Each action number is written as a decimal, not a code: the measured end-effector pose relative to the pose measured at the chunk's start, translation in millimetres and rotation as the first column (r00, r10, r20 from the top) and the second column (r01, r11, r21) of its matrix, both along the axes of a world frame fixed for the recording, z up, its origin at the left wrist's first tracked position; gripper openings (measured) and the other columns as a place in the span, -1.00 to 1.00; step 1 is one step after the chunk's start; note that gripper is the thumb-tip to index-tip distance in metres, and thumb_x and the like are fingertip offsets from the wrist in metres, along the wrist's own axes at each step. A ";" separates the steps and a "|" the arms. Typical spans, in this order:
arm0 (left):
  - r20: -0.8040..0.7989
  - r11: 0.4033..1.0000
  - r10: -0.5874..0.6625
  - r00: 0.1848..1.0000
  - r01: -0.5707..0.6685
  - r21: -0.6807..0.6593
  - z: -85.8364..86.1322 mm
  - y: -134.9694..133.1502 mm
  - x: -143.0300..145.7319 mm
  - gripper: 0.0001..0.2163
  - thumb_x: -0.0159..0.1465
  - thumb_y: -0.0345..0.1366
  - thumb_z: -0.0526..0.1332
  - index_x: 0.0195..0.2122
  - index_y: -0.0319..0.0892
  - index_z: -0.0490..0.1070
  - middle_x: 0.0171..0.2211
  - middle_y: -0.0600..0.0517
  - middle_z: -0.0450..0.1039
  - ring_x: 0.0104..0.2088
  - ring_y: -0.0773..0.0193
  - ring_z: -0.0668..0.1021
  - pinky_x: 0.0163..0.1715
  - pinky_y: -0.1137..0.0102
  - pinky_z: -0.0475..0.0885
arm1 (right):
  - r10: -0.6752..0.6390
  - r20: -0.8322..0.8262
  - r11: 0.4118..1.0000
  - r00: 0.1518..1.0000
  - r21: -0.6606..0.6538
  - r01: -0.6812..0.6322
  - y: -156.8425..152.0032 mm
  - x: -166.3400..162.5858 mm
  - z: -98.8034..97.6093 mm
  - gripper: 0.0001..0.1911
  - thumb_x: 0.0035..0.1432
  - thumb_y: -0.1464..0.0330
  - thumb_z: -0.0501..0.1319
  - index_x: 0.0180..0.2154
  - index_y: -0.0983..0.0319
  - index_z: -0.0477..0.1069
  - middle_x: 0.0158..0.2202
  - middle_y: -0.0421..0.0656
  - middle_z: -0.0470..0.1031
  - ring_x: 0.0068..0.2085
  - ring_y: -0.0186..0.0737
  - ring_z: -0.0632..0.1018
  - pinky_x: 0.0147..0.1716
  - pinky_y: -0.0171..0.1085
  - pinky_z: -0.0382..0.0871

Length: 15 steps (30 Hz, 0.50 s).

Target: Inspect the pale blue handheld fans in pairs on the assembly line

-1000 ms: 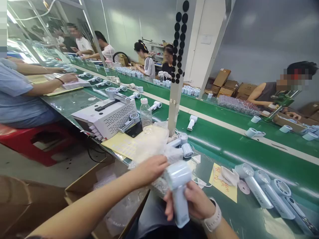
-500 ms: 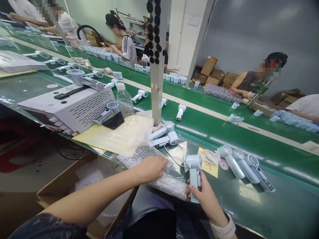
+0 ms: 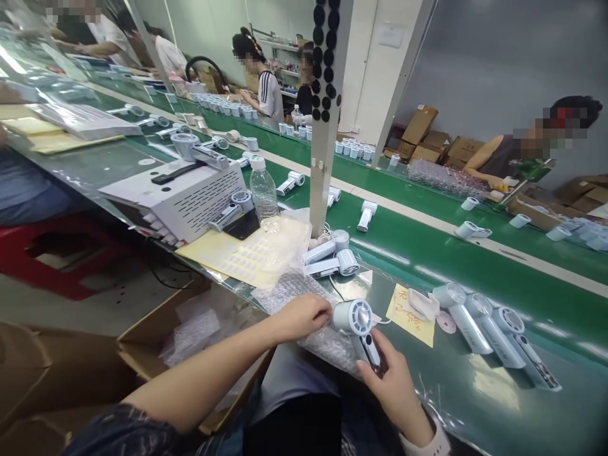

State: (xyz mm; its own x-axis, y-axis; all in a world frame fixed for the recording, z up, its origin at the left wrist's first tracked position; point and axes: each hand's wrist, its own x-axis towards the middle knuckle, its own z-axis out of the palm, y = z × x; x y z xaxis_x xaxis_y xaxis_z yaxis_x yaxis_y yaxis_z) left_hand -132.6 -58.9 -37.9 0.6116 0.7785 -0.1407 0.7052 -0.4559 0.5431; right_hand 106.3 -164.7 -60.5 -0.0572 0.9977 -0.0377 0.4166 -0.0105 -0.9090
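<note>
My right hand (image 3: 392, 385) grips the handle of a pale blue handheld fan (image 3: 355, 322), its round head pointing up and left. My left hand (image 3: 300, 316) is closed beside the fan's head, fingers resting on a pile of bubble-wrap bags (image 3: 304, 297) at the bench edge. Whether the left fingers pinch a bag or the fan head is unclear. Two more fans (image 3: 332, 256) lie just beyond the bubble wrap. Three fans (image 3: 491, 326) lie in a row to the right, next to a yellow note (image 3: 411, 310).
A green conveyor belt (image 3: 427, 253) carries scattered fans. A white machine (image 3: 183, 196), a water bottle (image 3: 263, 190) and a yellow label sheet (image 3: 237, 253) sit left. A metal post (image 3: 325, 120) stands ahead. An open carton (image 3: 190, 323) lies below. Other people work along both sides.
The fan swung from lying flat on the bench to tilted toward my left hand, its head now beside my left fingers. The view shifted slightly right.
</note>
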 end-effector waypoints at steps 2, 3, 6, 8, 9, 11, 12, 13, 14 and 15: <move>0.094 0.996 -0.026 0.995 0.033 -0.078 1.9 4.5 -8.5 -0.87 0.30 -0.38 0.12 -0.28 -0.16 0.47 -0.24 -0.01 0.58 -0.21 0.19 0.57 -0.19 0.37 0.38 | 0.047 0.037 0.999 0.998 0.021 -0.048 2.1 -4.8 2.6 -0.44 0.11 0.24 0.30 0.15 0.21 0.50 0.12 0.06 0.56 0.12 0.15 0.57 0.14 0.01 0.43; 0.168 0.990 -0.020 0.986 0.043 -0.136 1.7 6.4 -12.2 -0.87 0.30 -0.37 0.13 -0.23 -0.16 0.47 -0.23 0.00 0.57 -0.21 0.20 0.56 -0.19 0.38 0.38 | 0.065 0.058 0.998 0.996 0.019 -0.066 4.1 -6.3 4.7 -0.47 0.10 0.25 0.30 0.12 0.20 0.53 0.08 0.04 0.57 0.08 0.13 0.58 0.11 -0.01 0.45; 0.415 0.933 0.139 0.899 0.022 -0.359 -4.1 9.0 -18.2 -0.82 0.32 -0.31 0.13 -0.07 -0.15 0.37 -0.40 0.10 0.42 -0.37 0.28 0.47 -0.31 0.41 0.36 | 0.103 0.107 0.995 0.989 -0.026 -0.101 12.9 -8.2 14.1 -0.52 0.11 0.28 0.29 0.09 0.17 0.56 -0.03 -0.01 0.59 -0.04 0.06 0.60 -0.02 -0.08 0.50; 0.497 0.884 0.282 0.821 -0.021 -0.466 -9.0 8.8 -17.1 -0.77 0.33 -0.30 0.10 0.00 -0.13 0.24 -0.48 0.19 0.25 -0.49 0.34 0.36 -0.42 0.45 0.31 | 0.131 0.122 0.990 0.984 -0.077 -0.122 19.7 -9.4 21.9 -0.52 0.12 0.32 0.28 0.10 0.14 0.56 -0.11 -0.06 0.60 -0.10 0.03 0.60 -0.09 -0.11 0.49; 0.515 0.869 0.330 0.791 -0.041 -0.493 -10.4 8.4 -15.4 -0.76 0.32 -0.31 0.09 0.01 -0.13 0.19 -0.48 0.21 0.20 -0.52 0.36 0.31 -0.45 0.47 0.29 | 0.146 0.126 0.986 0.981 -0.098 -0.134 22.9 -10.4 25.9 -0.52 0.12 0.33 0.27 0.10 0.13 0.56 -0.14 -0.07 0.61 -0.12 0.02 0.60 -0.10 -0.11 0.48; 0.529 0.882 0.363 0.767 -0.100 -0.460 -9.7 6.9 -10.7 -0.77 0.33 -0.34 0.07 0.01 -0.13 0.17 -0.48 0.21 0.16 -0.51 0.37 0.28 -0.44 0.47 0.28 | 0.187 0.134 0.978 0.973 -0.123 -0.171 28.1 -14.2 33.3 -0.55 0.12 0.37 0.26 0.07 0.11 0.58 -0.16 -0.09 0.62 -0.13 0.04 0.59 -0.09 -0.09 0.46; 0.527 0.904 0.354 0.773 -0.138 -0.405 -7.4 5.7 -7.9 -0.77 0.33 -0.35 0.05 0.01 -0.13 0.18 -0.48 0.21 0.16 -0.50 0.36 0.29 -0.42 0.46 0.29 | 0.205 0.143 0.974 0.968 -0.125 -0.188 29.7 -17.0 36.4 -0.56 0.11 0.38 0.26 0.06 0.10 0.58 -0.15 -0.09 0.63 -0.11 0.05 0.59 -0.07 -0.08 0.45; 0.517 0.927 0.333 0.789 -0.175 -0.330 -4.2 3.9 -4.9 -0.77 0.33 -0.37 0.03 0.02 -0.14 0.19 -0.48 0.20 0.17 -0.49 0.35 0.31 -0.40 0.44 0.30 | 0.219 0.161 0.972 0.962 -0.123 -0.201 30.3 -20.4 38.9 -0.56 0.10 0.38 0.27 0.05 0.10 0.59 -0.13 -0.09 0.63 -0.10 0.07 0.59 -0.05 -0.07 0.44; 0.495 0.949 0.299 0.816 -0.203 -0.239 -0.3 1.4 -1.6 -0.75 0.34 -0.39 0.01 0.04 -0.14 0.21 -0.47 0.18 0.20 -0.46 0.32 0.34 -0.37 0.42 0.32 | 0.227 0.188 0.971 0.956 -0.117 -0.207 29.8 -24.3 40.8 -0.56 0.09 0.39 0.28 0.04 0.11 0.58 -0.11 -0.08 0.63 -0.08 0.08 0.59 -0.03 -0.06 0.43; 0.458 0.970 0.244 0.855 -0.207 -0.130 3.9 -2.1 1.8 -0.73 0.34 -0.41 0.00 0.06 -0.15 0.23 -0.45 0.15 0.26 -0.42 0.29 0.39 -0.33 0.39 0.34 | 0.224 0.220 0.973 0.950 -0.106 -0.205 28.3 -28.6 42.2 -0.54 0.07 0.40 0.29 0.05 0.11 0.58 -0.11 -0.07 0.63 -0.09 0.09 0.59 -0.02 -0.05 0.42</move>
